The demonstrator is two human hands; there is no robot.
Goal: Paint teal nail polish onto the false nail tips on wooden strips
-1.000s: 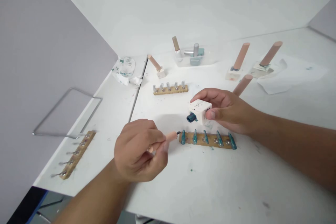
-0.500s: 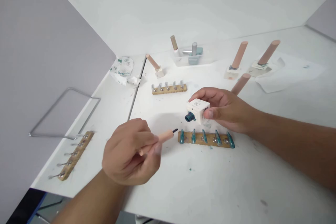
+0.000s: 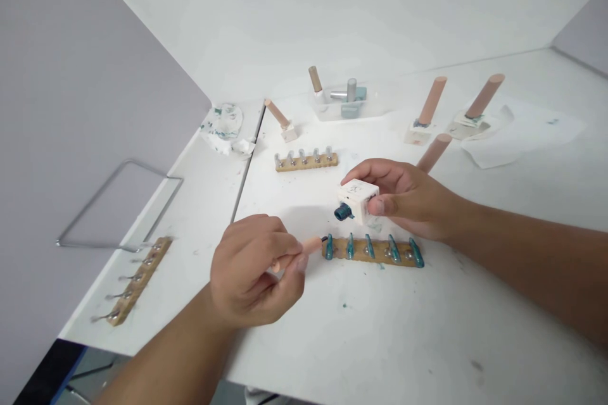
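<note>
My left hand (image 3: 259, 269) is closed around the peach handle of a nail polish brush (image 3: 311, 245). Its dark tip is at the leftmost teal nail tip (image 3: 329, 247); whether they touch I cannot tell. Several glossy teal nail tips stand on silver studs along a wooden stand (image 3: 380, 252). Just above that stand, my right hand (image 3: 403, 196) grips a white square nail polish bottle (image 3: 358, 199). The bottle is tipped on its side, and its open neck, coated in teal polish, points left towards me.
A second wooden stand (image 3: 306, 163) with clear nail tips lies behind; another (image 3: 140, 281) is at left by a bent metal frame (image 3: 118, 202). Peach-capped bottles (image 3: 430, 104) stand back right, one (image 3: 281, 120) back left. A clear bin (image 3: 375, 111) holds more bottles. Stained tissue (image 3: 225, 126) lies far left.
My left hand has moved right with the brush, bringing its tip to the leftmost teal nail tip. My right hand and the bottle have stayed nearly still.
</note>
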